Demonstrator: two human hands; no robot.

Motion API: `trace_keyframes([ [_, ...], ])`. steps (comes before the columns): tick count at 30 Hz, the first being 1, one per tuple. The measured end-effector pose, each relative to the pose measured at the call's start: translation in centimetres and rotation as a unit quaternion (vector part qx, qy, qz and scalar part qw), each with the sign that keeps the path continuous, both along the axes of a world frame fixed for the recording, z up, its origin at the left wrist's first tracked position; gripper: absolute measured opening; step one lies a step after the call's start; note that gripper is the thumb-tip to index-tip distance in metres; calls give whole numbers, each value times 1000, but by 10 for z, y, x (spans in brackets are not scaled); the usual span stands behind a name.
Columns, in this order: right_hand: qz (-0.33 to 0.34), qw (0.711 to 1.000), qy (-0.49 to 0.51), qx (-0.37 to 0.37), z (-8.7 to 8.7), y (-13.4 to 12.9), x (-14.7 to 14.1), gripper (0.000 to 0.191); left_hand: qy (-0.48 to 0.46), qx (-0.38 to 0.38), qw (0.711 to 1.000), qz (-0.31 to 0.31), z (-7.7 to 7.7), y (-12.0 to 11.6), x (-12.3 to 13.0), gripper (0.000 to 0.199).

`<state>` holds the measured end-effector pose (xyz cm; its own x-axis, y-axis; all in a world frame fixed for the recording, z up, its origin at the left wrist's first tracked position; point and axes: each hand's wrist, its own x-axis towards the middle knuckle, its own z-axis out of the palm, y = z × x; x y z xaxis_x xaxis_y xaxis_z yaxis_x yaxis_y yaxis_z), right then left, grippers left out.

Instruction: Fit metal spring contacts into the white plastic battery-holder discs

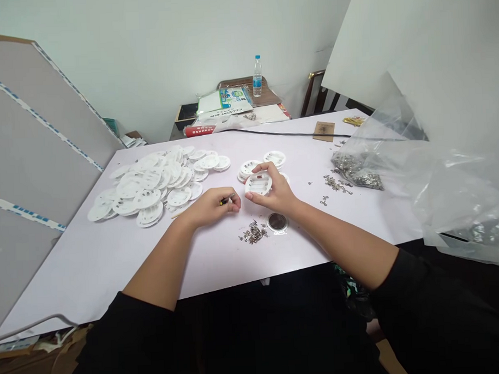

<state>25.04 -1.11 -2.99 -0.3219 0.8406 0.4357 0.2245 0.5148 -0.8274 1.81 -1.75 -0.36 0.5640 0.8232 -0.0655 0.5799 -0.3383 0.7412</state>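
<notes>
Thumb and fingers of my right hand [280,188] grip the rim of a round white plastic disc [257,184], its recessed side facing me. My left hand [219,204], just left of it, is closed around a thin dark tool with a yellow end [227,200]; its exact kind does not show. Behind the held disc lie a few more white discs [274,158]. Below my hands sits a heap of small metal clips [254,232], beside a round dark dish [277,222] with a pale rim.
A large pile of white discs [151,182] covers the table's left side. On the right lies a clear plastic bag [357,169] of metal pieces, with loose ones nearby. A black cable [280,133] crosses the back. A water bottle [257,77] stands behind.
</notes>
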Motion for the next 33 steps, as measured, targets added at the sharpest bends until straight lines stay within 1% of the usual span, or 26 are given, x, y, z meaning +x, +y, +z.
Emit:
trace_keyframes([
  [3,3,999,-35,19,-2,-1,0,67,-104,28,987,121,-2,3,-4,30],
  [5,4,998,-58,39,-3,-2,0,68,-141,38,975,166,-4,3,-4,36],
  [6,6,996,-67,50,-4,-2,0,68,-146,43,973,174,-5,4,-3,37],
  [8,13,994,-86,71,-4,-2,-1,68,-144,60,973,169,-7,3,0,35],
  [10,16,991,-106,85,-5,-2,-2,68,-144,66,976,150,-7,3,4,30],
  [14,7,983,-140,122,-5,-3,-4,70,-132,33,984,111,-4,0,8,18],
  [17,5,977,-160,140,-5,-4,-5,71,-104,16,988,116,-2,-2,9,16],
  [20,12,973,-182,139,-5,-4,-5,70,-70,6,990,123,-1,-3,9,18],
  [23,19,971,-191,141,-7,-5,-5,71,-54,18,993,102,-2,-2,9,19],
  [28,18,970,-194,143,-9,-5,-7,71,-80,73,993,51,-7,-1,9,19],
  [33,25,970,-207,126,-6,-5,-8,68,-81,63,993,50,-9,-2,11,15],
])
